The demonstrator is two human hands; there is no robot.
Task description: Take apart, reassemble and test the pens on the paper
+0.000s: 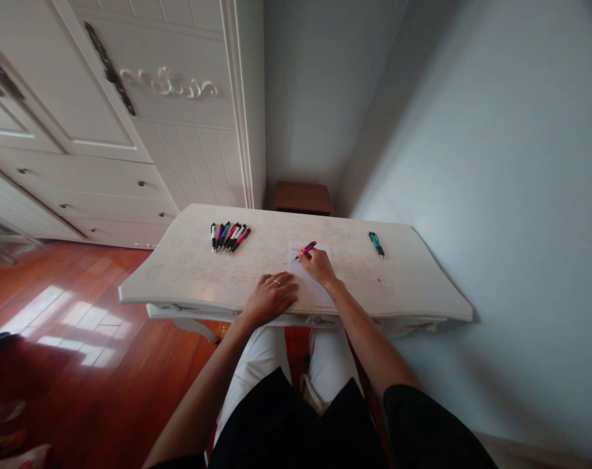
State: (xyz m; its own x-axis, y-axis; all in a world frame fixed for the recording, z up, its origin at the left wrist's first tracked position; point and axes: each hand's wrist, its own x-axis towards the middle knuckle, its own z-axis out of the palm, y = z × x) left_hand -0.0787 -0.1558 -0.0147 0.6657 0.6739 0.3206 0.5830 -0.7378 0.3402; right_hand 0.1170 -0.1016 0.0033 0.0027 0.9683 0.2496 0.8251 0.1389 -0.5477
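Note:
A pink and black pen [309, 247] is gripped in my right hand [320, 266], its tip down at the upper part of a white sheet of paper [311, 290]. Small dark marks show near the sheet's top left corner. My left hand [271, 296] lies flat with its fingers stretched out, the fingertips over the paper's left edge. A ring is on one of its fingers. The right forearm hides part of the sheet's right side.
Several pens [230, 238] in mixed colours lie side by side at the left of the white table [178, 277]. Toward the right are teal pens [376, 245], close together. A white wardrobe [198, 150] stands behind on the left, and a grey-blue wall [501, 195] borders the right.

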